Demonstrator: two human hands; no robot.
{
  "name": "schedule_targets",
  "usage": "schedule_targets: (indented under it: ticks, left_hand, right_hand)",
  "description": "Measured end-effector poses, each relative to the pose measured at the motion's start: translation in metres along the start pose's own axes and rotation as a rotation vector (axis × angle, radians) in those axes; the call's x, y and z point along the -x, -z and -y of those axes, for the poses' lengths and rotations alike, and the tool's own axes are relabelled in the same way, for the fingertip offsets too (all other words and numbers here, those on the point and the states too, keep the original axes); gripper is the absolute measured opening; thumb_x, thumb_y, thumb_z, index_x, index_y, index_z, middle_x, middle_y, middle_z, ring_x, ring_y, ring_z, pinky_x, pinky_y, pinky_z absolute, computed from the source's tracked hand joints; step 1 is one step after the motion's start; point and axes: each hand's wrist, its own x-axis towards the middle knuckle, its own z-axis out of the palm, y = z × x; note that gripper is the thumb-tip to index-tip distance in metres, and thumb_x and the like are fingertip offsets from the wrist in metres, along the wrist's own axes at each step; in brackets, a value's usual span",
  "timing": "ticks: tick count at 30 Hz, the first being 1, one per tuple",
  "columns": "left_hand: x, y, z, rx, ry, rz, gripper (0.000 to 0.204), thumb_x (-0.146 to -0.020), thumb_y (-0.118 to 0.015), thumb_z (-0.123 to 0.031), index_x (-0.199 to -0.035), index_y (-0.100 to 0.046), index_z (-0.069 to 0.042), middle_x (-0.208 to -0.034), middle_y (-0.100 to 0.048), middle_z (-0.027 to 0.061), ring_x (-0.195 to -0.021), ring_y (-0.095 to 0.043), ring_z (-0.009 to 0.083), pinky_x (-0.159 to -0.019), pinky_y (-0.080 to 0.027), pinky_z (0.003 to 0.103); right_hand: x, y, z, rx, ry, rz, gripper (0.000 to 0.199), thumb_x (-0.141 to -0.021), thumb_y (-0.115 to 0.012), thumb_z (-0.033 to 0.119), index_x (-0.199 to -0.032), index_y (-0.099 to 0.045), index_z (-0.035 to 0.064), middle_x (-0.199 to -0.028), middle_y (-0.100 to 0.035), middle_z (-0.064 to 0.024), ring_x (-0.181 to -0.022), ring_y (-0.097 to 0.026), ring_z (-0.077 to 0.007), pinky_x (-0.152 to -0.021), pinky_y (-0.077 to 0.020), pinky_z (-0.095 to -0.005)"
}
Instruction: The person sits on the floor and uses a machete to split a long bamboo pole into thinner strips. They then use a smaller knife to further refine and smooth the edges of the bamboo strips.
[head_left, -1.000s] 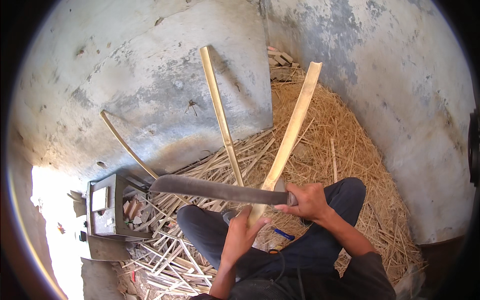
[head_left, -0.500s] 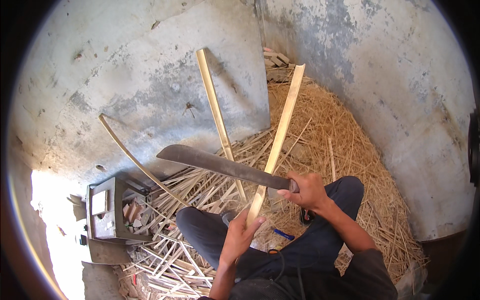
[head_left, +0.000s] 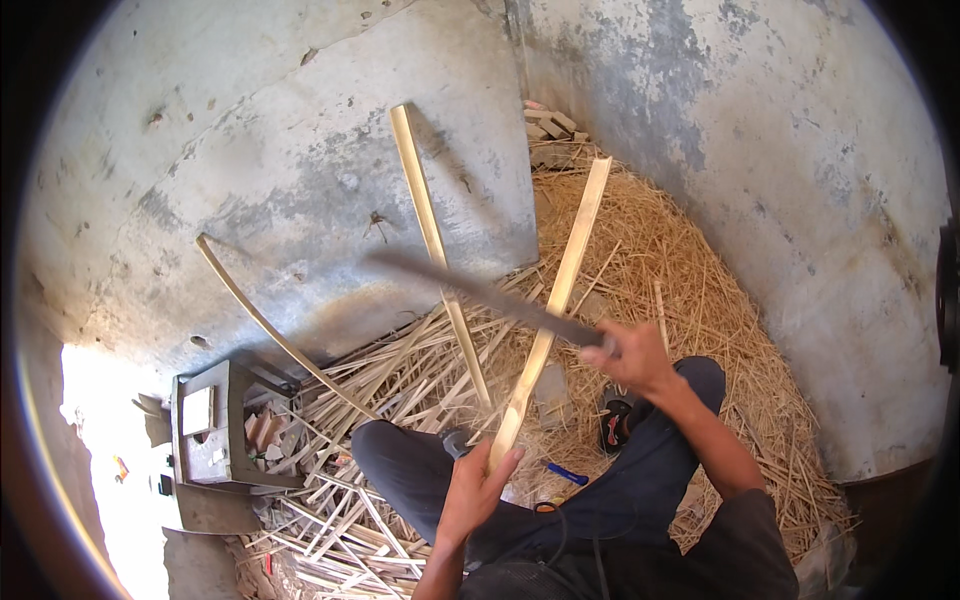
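Observation:
My left hand (head_left: 476, 490) is closed around the near end of a long split bamboo strip (head_left: 568, 268), pale and slightly hollow, which slants up and away to the right. In my right hand (head_left: 638, 358) is the handle of a machete (head_left: 455, 282). Its dark blade is blurred, seen nearly edge-on, and crosses in front of the strip's middle; whether they touch I cannot tell. Between my bent legs lies a small blue-handled object (head_left: 567, 473), its kind unclear.
Another bamboo strip (head_left: 420, 200) leans on the far wall (head_left: 300, 160), and a thin curved strip (head_left: 260, 318) leans further left. Cut slats (head_left: 350, 545) and a heap of shavings (head_left: 660, 230) cover the ground. A grey box-like frame (head_left: 212, 440) stands at left.
The machete has lifted slightly and turned, its blade now edge-on and blurred. My right hand has moved a little up and right. The held strip's far end has dipped somewhat.

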Motion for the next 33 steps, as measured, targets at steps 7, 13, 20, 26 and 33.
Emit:
schedule_targets:
  ticks: [7,13,20,26,33]
  left_hand:
    - [-0.005,0.001,0.014,0.026,0.011,0.002,0.036,-0.105,-0.068,-0.030,-0.091,-0.060,0.002,-0.067,-0.054,0.0111,-0.061,-0.048,0.0155,-0.057,-0.040,0.037]
    - [0.023,0.012,0.028,-0.124,0.056,0.039,0.039,-0.104,-0.069,-0.032,-0.091,-0.060,0.003,-0.066,-0.057,0.0189,-0.057,-0.052,0.0266,-0.058,-0.044,0.042]
    - [-0.014,-0.004,0.014,-0.218,-0.080,-0.060,0.040,-0.101,-0.072,-0.035,-0.101,-0.063,0.004,-0.067,-0.061,0.0240,-0.062,-0.064,0.0419,-0.058,-0.047,0.046]
    - [-0.025,-0.012,-0.015,-0.206,-0.145,-0.158,0.043,-0.099,-0.076,-0.034,-0.102,-0.060,0.005,-0.074,-0.067,0.0268,-0.069,-0.068,0.0478,-0.061,-0.049,0.051]
    - [-0.023,-0.013,-0.012,-0.240,-0.111,-0.170,0.041,-0.097,-0.078,-0.031,-0.097,-0.058,0.005,-0.077,-0.068,0.0285,-0.074,-0.068,0.0495,-0.063,-0.051,0.052]
  right_hand:
    - [-0.021,0.008,-0.012,0.003,0.093,-0.047,0.078,-0.092,-0.056,0.081,-0.093,-0.073,0.0052,-0.054,-0.056,-0.0075,-0.047,-0.059,-0.0235,-0.048,-0.0468,-0.0396]
    - [-0.063,0.059,-0.074,0.120,-0.203,-0.112,0.076,-0.098,-0.055,0.074,-0.090,-0.074,0.0004,-0.054,-0.056,-0.0082,-0.050,-0.058,-0.0231,-0.052,-0.0464,-0.0401]
    - [0.004,-0.004,0.019,0.283,0.129,0.155,0.070,-0.092,-0.058,0.079,-0.093,-0.074,0.0103,-0.054,-0.060,-0.0061,-0.042,-0.061,-0.0276,-0.042,-0.0477,-0.0427]
    - [0.037,-0.040,0.056,0.114,0.127,0.159,0.066,-0.091,-0.062,0.076,-0.094,-0.072,0.0106,-0.053,-0.060,-0.0063,-0.044,-0.063,-0.0284,-0.042,-0.0484,-0.0426]
    - [0.030,-0.038,0.045,-0.012,0.029,0.136,0.064,-0.092,-0.065,0.072,-0.096,-0.072,0.0081,-0.055,-0.060,-0.0114,-0.049,-0.065,-0.0317,-0.047,-0.0504,-0.0426]
